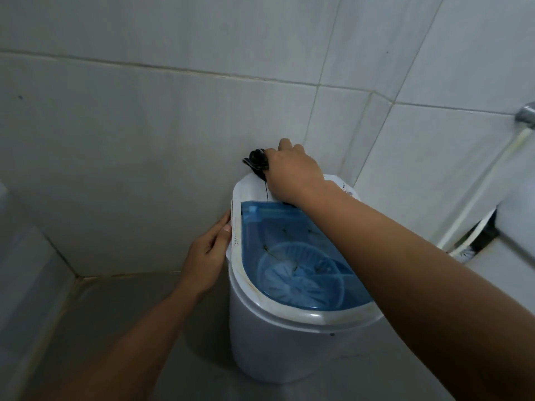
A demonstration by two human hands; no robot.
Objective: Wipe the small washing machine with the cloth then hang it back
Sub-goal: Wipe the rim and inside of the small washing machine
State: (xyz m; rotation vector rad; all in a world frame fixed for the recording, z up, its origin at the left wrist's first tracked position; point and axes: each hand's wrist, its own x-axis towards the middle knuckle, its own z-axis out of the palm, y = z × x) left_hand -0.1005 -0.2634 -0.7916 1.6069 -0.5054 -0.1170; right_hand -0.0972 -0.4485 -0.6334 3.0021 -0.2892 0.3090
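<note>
The small white washing machine [289, 351] stands on the floor in a tiled corner, its translucent blue lid [292, 256] closed over the tub. My right hand [292, 172] grips a bunched dark cloth [256, 160] and presses it on the back part of the machine's top, close to the wall. A thin dark thread hangs from the cloth over the white top. My left hand [207, 256] rests against the machine's left rim, thumb on the edge, fingers down its side.
Grey tiled walls [144, 140] meet just behind the machine. A white hose [486, 180] runs down from a metal fitting [525, 114] at the right edge. A white fixture [515, 227] sits to the right. Grey floor [130, 328] lies to the left.
</note>
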